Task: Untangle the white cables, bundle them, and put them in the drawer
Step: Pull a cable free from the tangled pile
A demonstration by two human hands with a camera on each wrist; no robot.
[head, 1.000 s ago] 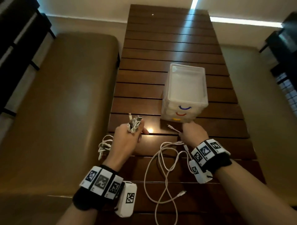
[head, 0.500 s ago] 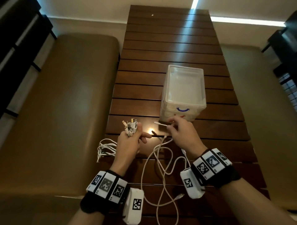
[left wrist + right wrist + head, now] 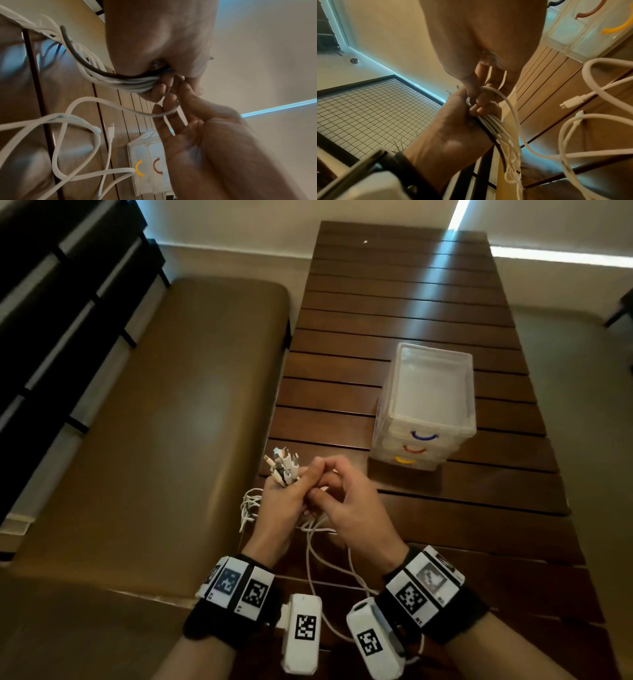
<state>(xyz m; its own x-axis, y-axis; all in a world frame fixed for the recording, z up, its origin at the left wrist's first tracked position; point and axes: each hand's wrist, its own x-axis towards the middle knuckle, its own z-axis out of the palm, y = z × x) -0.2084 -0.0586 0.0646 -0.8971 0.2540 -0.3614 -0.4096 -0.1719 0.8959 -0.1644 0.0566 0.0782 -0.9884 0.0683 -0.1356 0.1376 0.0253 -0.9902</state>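
Observation:
My left hand [image 3: 291,486] grips a bunch of white cables [image 3: 282,465] with their plugs sticking up past the fist; one dark cable runs in the bunch [image 3: 126,82]. The slack hangs in loops [image 3: 250,508] over the table's left edge. My right hand [image 3: 323,475] meets the left and pinches one more white cable [image 3: 159,115] against the bunch [image 3: 496,125]. That cable trails in loose loops [image 3: 313,559] on the table towards me. Behind the hands on the right stands the clear drawer unit [image 3: 424,405], its drawers closed, with blue, red and yellow handles.
The slatted wooden table [image 3: 394,296] stretches away from me. A brown padded bench [image 3: 154,422] runs along its left side, with dark shelving [image 3: 51,302] beyond. A loose USB-C plug [image 3: 571,102] lies on the table by the drawer unit.
My right hand has left the front of the drawer unit and carried a cable end leftward to my left hand, which still grips the bunch. The view has swung left.

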